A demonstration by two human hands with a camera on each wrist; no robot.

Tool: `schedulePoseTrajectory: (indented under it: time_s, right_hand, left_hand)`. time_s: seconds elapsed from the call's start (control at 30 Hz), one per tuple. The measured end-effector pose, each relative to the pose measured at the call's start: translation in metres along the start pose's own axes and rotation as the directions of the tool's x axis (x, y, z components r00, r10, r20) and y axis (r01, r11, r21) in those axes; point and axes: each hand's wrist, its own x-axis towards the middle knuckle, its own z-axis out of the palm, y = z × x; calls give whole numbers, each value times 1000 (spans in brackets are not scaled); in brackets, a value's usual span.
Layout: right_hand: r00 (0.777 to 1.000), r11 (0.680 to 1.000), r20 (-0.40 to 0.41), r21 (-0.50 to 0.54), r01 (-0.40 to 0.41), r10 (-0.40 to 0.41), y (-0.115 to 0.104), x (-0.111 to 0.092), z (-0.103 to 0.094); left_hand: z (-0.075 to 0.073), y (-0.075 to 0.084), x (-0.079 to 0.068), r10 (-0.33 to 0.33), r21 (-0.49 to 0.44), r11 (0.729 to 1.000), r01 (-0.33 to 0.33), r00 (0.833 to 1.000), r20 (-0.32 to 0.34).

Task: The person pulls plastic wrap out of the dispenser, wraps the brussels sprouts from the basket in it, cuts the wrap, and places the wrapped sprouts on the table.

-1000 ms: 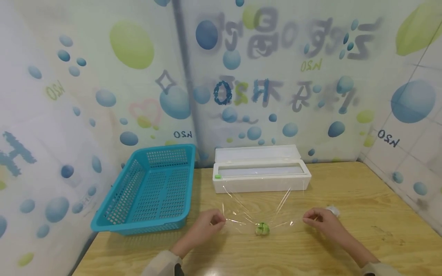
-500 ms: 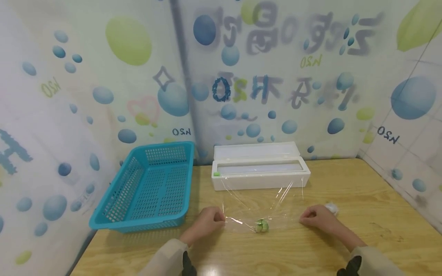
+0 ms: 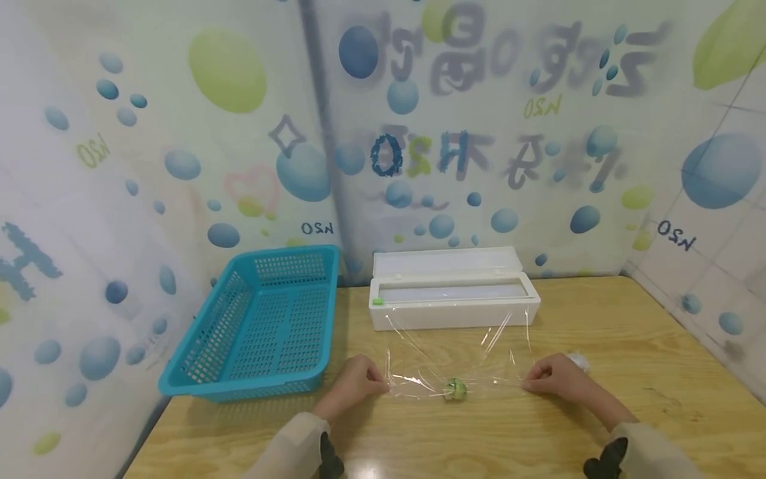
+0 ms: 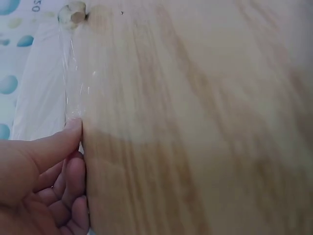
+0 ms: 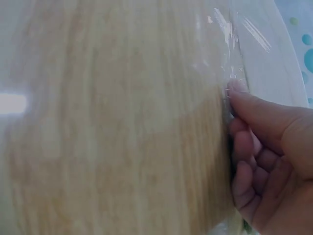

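My left hand [image 3: 357, 382] pinches the left front corner of a sheet of clear plastic wrap [image 3: 413, 381] between thumb and fingers. At the opposite corner, my right hand [image 3: 556, 378] grips it the same way. The wrap stretches back from both hands to a white wrap dispenser box [image 3: 455, 316] with its lid raised. Between the hands, a small green vegetable head [image 3: 455, 390] sits by the wrap's front edge, and the film overlaps it in the head view. The left wrist view shows that vegetable's pale cut stem. In the right wrist view, the wrap [image 5: 225, 27] leads to my thumb tip.
A turquoise slotted plastic basket [image 3: 278, 326] stands on the left of the wooden table [image 3: 479, 442]. Just behind my right hand lies a small crumpled clear piece [image 3: 578, 360]. A patterned curtain [image 3: 407, 219] hangs right behind the box. A green slider [image 3: 378, 301] sits on the box's left end.
Both forearms have come further forward into view, with more sleeve showing. The hands keep their hold on the wrap, its front edge now drawn across the vegetable. Box and basket have stayed put.
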Motion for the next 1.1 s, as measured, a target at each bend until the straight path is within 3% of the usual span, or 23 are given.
schedulePoseTrajectory:
  time_s: [0.27,0.5,0.63,0.77,0.9,1.0,1.1]
  right_hand:
    - [995,992,101,125,9,-21,-6,-2,-5]
    - [990,990,142,136,-30,11,-9,-4,-8]
    - [994,990,103,136,-37,23,-6,-4,-6]
    - [999,996,14,82,-44,43,-8,-7,-7]
    - [998,995,-50,86,-40,45,-18,-7,-11]
    - [998,990,-48,130,57,-51,-33,-6,-9]
    - [980,965,-15,173,196,-196,-50,-4,3]
  left_hand:
    - [-2,3,-2,8,-22,1000,-7,999,47]
    - [-3,5,-3,-9,-59,998,13,997,75]
    - [-5,7,-4,-13,-82,996,22,994,105]
    - [-8,10,-5,-36,-81,996,45,992,117]
    - [-15,17,-6,-88,-44,995,89,996,13]
    - [-19,30,-5,-69,-37,997,67,997,-45]
    - [-13,49,-3,-10,-62,998,10,1000,-10]
